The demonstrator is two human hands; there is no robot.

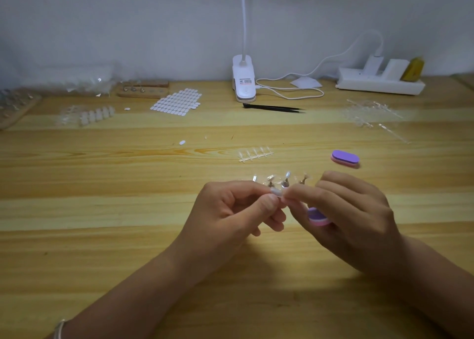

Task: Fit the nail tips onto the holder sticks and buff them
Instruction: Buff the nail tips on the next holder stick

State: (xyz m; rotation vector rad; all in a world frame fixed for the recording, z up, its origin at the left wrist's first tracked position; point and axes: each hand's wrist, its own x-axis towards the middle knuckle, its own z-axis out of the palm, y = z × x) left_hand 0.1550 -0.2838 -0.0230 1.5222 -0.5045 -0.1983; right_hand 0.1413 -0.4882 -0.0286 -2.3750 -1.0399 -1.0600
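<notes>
The left hand [230, 210] has its grip closed, thumb and forefinger pinched on a clear nail tip [275, 192] held just above the bench [102, 236]. The right hand [354, 218] pinches in from the other side, its lower fingers curled round a purple buffer [316, 216]. What its fingertips clamp is hidden, and the holder sticks [285, 183] just behind are too blurred to make out clearly.
</notes>
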